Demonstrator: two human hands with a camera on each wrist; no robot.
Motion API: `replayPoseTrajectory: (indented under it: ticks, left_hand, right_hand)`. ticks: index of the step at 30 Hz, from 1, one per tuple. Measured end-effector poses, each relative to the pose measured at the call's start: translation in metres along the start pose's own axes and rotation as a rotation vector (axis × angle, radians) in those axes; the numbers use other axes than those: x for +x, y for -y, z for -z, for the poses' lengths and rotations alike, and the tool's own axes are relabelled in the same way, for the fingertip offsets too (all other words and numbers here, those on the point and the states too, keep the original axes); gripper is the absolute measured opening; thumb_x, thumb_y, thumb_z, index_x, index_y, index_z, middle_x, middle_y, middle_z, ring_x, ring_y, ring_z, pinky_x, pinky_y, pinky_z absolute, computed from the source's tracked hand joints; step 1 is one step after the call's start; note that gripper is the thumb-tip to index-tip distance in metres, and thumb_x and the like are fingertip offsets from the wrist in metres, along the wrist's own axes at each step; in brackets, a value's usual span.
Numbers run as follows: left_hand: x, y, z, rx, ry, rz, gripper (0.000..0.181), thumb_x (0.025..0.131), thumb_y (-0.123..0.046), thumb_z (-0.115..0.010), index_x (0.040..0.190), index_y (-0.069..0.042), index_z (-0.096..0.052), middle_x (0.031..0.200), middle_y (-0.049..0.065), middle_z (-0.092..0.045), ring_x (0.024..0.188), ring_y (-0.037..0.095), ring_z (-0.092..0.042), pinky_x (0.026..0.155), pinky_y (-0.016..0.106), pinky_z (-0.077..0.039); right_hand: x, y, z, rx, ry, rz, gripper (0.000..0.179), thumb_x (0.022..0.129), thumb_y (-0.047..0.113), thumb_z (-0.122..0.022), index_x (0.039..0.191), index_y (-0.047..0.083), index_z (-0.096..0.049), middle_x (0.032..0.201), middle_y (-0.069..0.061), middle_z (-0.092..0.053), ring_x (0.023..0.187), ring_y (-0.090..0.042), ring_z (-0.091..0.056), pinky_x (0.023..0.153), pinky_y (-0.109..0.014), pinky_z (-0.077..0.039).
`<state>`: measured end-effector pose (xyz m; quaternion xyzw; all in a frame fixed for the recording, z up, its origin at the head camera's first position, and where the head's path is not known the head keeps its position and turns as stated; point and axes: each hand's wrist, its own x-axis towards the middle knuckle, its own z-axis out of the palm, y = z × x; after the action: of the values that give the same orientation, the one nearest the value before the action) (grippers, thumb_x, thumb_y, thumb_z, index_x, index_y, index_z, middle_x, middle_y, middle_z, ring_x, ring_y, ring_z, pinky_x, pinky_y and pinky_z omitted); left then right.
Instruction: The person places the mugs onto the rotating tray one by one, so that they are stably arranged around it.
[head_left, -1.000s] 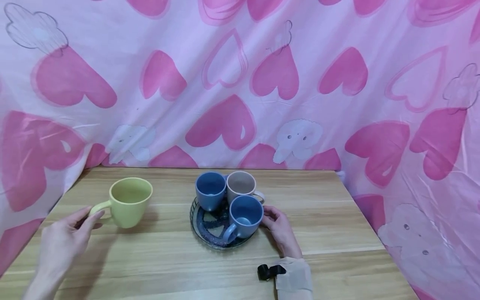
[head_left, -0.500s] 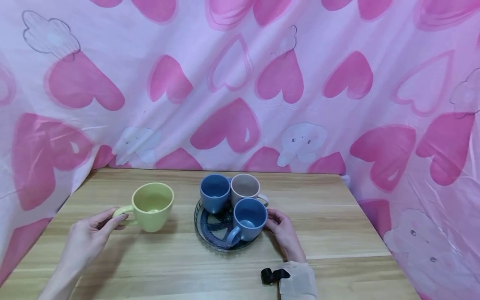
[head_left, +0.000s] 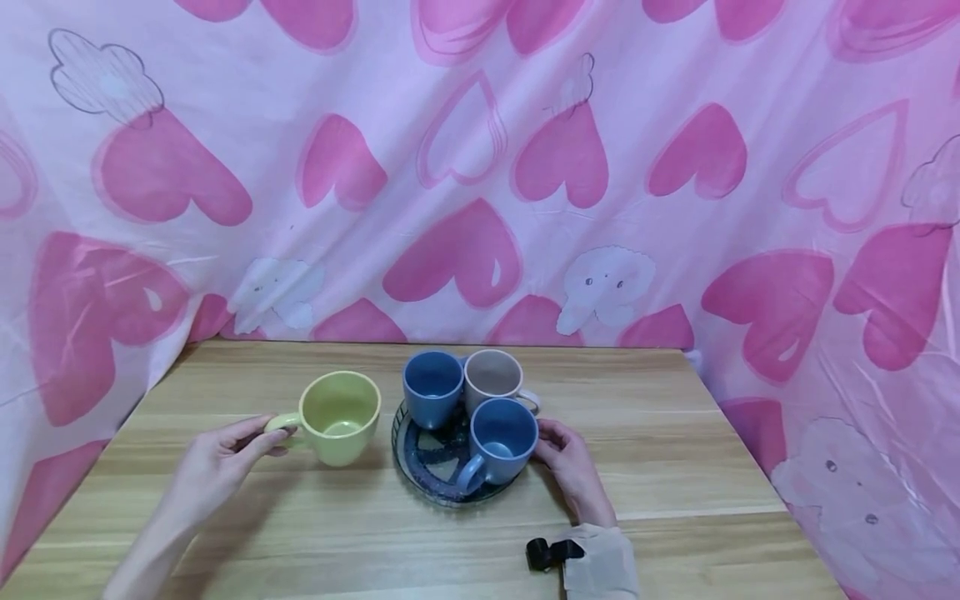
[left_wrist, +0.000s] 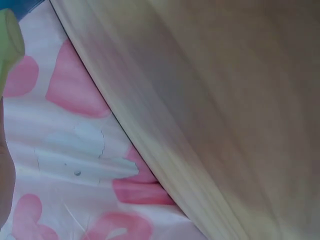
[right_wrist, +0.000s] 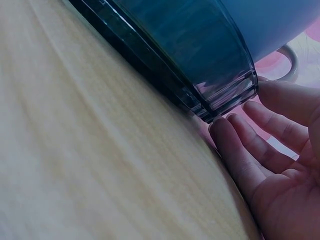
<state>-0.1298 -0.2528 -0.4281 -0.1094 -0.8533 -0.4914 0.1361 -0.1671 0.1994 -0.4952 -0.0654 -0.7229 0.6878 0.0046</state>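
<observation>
My left hand [head_left: 217, 467] pinches the handle of a yellow-green mug [head_left: 341, 417], held over the table left of a round glass dish [head_left: 423, 477]. In the left wrist view only a bit of the mug's green handle [left_wrist: 11, 40] shows at the left edge. On the dish stand a blue mug [head_left: 432, 387] at back left, a beige mug [head_left: 492, 375] behind, and another blue mug [head_left: 502, 433] in front. My right hand [head_left: 573, 467] touches the dish's right side; close up, its fingertips [right_wrist: 220, 127] meet the glass edge [right_wrist: 230, 97].
A wood-grain table [head_left: 712, 533] lies under everything. Behind it and at the sides hangs a pink cloth [head_left: 637, 75] with hearts. A small black device [head_left: 551, 552] is strapped to the right wrist.
My left hand has carried the yellow-green mug rightward, closer to the dish. The right hand stays at the dish's side. The head view has shifted slightly.
</observation>
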Motion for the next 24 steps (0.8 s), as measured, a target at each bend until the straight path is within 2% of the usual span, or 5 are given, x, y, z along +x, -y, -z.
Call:
replayPoseTrajectory:
  ticks: [6, 9, 15, 21, 24]
  left_hand:
    - [0.009, -0.001, -0.01, -0.113, 0.109, -0.033, 0.023, 0.094, -0.006, -0.064, 0.115, 0.004, -0.069, 0.1, 0.007, -0.073, 0.08, 0.014, -0.07, 0.076, 0.017, -0.053]
    - [0.012, -0.001, -0.014, -0.138, 0.154, -0.039, 0.023, 0.096, -0.007, -0.063, 0.116, 0.003, -0.069, 0.103, 0.009, -0.073, 0.081, 0.017, -0.071, 0.078, 0.018, -0.053]
    - [0.018, -0.003, -0.024, -0.217, 0.207, -0.051, 0.022, 0.096, -0.007, -0.061, 0.114, 0.004, -0.069, 0.102, 0.012, -0.072, 0.082, 0.025, -0.071, 0.074, 0.028, -0.057]
    - [0.024, -0.007, -0.037, -0.261, 0.271, -0.084, 0.023, 0.096, -0.004, -0.061, 0.115, 0.006, -0.068, 0.1, 0.018, -0.071, 0.081, 0.025, -0.071, 0.074, 0.029, -0.058]
    - [0.029, -0.008, -0.046, -0.285, 0.315, -0.094, 0.023, 0.096, -0.006, -0.062, 0.116, 0.004, -0.068, 0.101, 0.017, -0.072, 0.082, 0.026, -0.071, 0.076, 0.03, -0.058]
  right_hand:
    - [0.001, -0.001, 0.0, -0.015, 0.003, -0.007, 0.03, 0.089, -0.002, -0.066, 0.118, -0.003, -0.063, 0.108, -0.014, -0.067, 0.098, -0.021, -0.063, 0.083, -0.027, -0.053]
    - [0.0, -0.002, -0.001, -0.013, 0.012, 0.003, 0.03, 0.089, -0.003, -0.066, 0.118, -0.005, -0.063, 0.108, -0.014, -0.067, 0.097, -0.02, -0.063, 0.083, -0.026, -0.053]
    - [-0.002, -0.002, -0.004, -0.01, 0.014, 0.006, 0.03, 0.089, -0.003, -0.066, 0.119, -0.006, -0.062, 0.107, -0.013, -0.067, 0.095, -0.019, -0.063, 0.081, -0.025, -0.053]
    - [-0.002, -0.001, -0.003, -0.004, 0.012, -0.015, 0.031, 0.089, -0.002, -0.066, 0.119, -0.005, -0.062, 0.108, -0.013, -0.066, 0.096, -0.019, -0.062, 0.082, -0.025, -0.053]
    - [-0.001, 0.0, -0.002, -0.004, 0.002, -0.009, 0.031, 0.089, -0.003, -0.066, 0.119, -0.006, -0.061, 0.109, -0.015, -0.065, 0.096, -0.02, -0.062, 0.082, -0.026, -0.053]
